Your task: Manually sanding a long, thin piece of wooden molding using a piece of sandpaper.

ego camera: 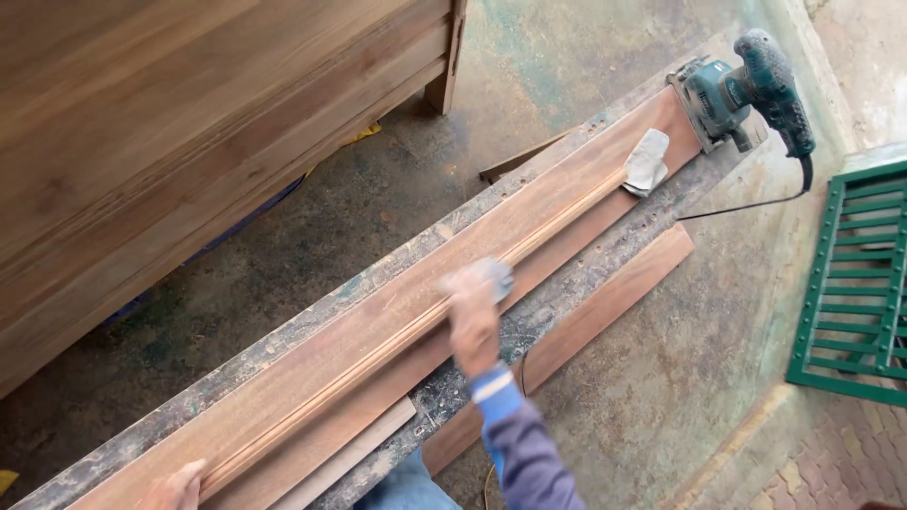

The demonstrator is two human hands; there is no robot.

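A long reddish wooden moulding board (378, 331) lies diagonally on a worn, paint-stained workbench (605, 250). My right hand (472, 307) presses a grey sanding pad (493, 276) onto the board's raised ridge near its middle; the hand is blurred. My left hand (175, 489) rests flat on the board's near end at the bottom edge of the view. A folded sheet of grey sandpaper (647, 161) lies on the board's far end.
A teal electric sander (737, 90) sits at the bench's far end, its black cord (746, 203) trailing off. A second plank (586, 326) lies beside the bench. Large wooden furniture (170, 142) stands left. A green metal grille (855, 283) is at right.
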